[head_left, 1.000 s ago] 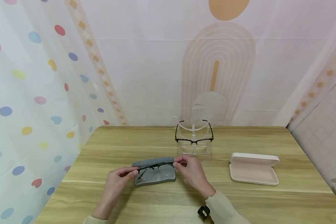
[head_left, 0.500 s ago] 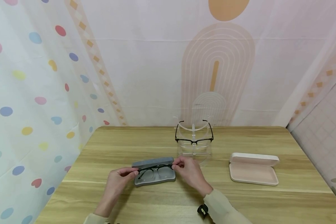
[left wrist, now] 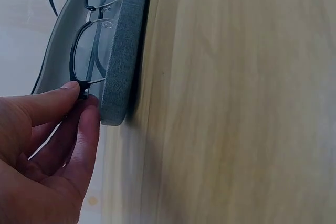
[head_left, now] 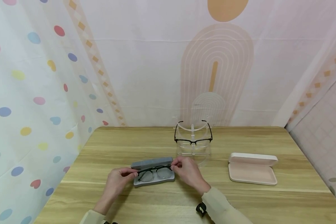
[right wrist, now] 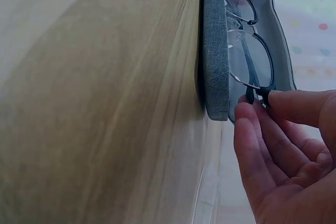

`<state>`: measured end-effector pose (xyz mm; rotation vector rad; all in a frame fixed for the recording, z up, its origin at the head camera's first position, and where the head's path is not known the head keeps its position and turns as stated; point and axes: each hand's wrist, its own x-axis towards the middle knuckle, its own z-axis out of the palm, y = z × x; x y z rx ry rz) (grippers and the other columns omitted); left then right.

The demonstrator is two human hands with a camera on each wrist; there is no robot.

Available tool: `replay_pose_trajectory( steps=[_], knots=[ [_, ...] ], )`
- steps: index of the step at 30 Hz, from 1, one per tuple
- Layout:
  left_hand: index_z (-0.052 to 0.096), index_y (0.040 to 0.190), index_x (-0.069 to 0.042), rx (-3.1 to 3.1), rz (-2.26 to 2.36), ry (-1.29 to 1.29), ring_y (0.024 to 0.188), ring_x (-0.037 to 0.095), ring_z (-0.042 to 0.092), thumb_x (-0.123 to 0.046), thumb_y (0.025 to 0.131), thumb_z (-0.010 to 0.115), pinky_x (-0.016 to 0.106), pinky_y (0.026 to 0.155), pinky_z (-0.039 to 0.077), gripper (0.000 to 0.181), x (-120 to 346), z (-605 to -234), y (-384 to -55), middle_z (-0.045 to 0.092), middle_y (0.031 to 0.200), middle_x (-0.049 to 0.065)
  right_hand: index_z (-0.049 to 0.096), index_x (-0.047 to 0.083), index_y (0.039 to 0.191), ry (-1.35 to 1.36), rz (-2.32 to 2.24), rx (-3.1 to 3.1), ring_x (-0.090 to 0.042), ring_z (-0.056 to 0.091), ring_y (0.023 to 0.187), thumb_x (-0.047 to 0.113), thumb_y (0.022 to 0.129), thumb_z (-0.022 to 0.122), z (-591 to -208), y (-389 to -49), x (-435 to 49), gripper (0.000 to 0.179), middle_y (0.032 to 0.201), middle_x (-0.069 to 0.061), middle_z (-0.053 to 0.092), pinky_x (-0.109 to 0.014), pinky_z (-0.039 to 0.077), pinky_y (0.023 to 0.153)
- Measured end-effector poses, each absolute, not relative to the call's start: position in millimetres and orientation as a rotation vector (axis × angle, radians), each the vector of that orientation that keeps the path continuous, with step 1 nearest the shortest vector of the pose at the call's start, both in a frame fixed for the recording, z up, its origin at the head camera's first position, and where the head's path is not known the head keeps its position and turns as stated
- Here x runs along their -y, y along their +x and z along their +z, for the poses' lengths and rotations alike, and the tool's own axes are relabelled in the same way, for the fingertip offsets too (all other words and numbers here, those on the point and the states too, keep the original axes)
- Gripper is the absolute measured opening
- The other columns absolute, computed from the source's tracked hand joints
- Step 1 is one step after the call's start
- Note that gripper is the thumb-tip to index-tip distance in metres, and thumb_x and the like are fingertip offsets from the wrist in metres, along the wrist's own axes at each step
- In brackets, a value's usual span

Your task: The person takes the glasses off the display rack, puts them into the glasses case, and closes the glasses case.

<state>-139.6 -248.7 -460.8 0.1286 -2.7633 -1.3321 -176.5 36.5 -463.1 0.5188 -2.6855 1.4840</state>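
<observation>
Both hands pinched the black glasses (head_left: pixel 154 170) by the ends, left hand (head_left: pixel 118 180) and right hand (head_left: pixel 188 171), right over the open grey case (head_left: pixel 154 181) at lower centre. The pink case (head_left: pixel 253 172) at right lay open.

No legible text, labels, brands or nos. anywhere. Grey glasses case (head_left: pixel 154 177), black-framed glasses (head_left: pixel 154 170), pink case (head_left: pixel 253 172) and backdrop cloth (head_left: pixel 145 62) carry patterns only: dots, arches, diamonds, no writing.
</observation>
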Motion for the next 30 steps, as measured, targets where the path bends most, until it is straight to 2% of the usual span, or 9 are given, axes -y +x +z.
replay_pose_trajectory(
  steps=[8, 20, 26, 30],
  knots=[
    [0.083, 0.094, -0.01, 2.796, -1.298, 0.098, 0.095, 0.016, 0.069, -0.01, 0.089, 0.081, 0.024, 0.079, 0.053, 0.006, 249.6, -458.7, -138.5, 0.079, 0.095, 0.003, 0.076, 0.015, 0.086, 0.543, 1.396, 2.72, -0.007, 0.062, 0.076, 0.008, 0.09, 0.076, -462.3, -176.3, -35.7, 0.008, 0.081, 0.007, 0.07, -0.028, 0.05, 0.072],
    [0.083, 0.093, -0.011, 2.854, -1.227, 0.062, 0.102, 0.023, 0.07, -0.01, 0.09, 0.079, 0.031, 0.082, 0.054, 0.006, 251.8, -457.3, -140.3, 0.079, 0.101, 0.005, 0.077, 0.011, 0.084, 0.593, 1.363, 2.74, -0.007, 0.06, 0.074, 0.003, 0.089, 0.077, -464.1, -176.0, -33.4, 0.009, 0.082, 0.005, 0.069, -0.025, 0.05, 0.068],
    [0.084, 0.092, -0.012, 2.866, -1.194, 0.067, 0.101, 0.022, 0.071, -0.009, 0.089, 0.08, 0.031, 0.083, 0.054, 0.006, 252.9, -458.2, -141.5, 0.079, 0.101, 0.005, 0.077, 0.01, 0.085, 0.623, 1.34, 2.757, -0.01, 0.062, 0.081, 0.002, 0.089, 0.076, -463.7, -176.0, -34.2, 0.009, 0.088, 0.003, 0.071, -0.027, 0.05, 0.073],
    [0.084, 0.092, -0.011, 2.861, -1.184, 0.075, 0.099, 0.021, 0.071, -0.009, 0.089, 0.079, 0.029, 0.081, 0.054, 0.006, 253.2, -459.6, -142.8, 0.079, 0.1, 0.005, 0.079, 0.006, 0.09, 0.647, 1.338, 2.773, -0.018, 0.066, 0.09, 0.002, 0.091, 0.074, -463.2, -176.9, -35.5, 0.007, 0.097, -0.003, 0.075, -0.034, 0.053, 0.08]
  ],
)
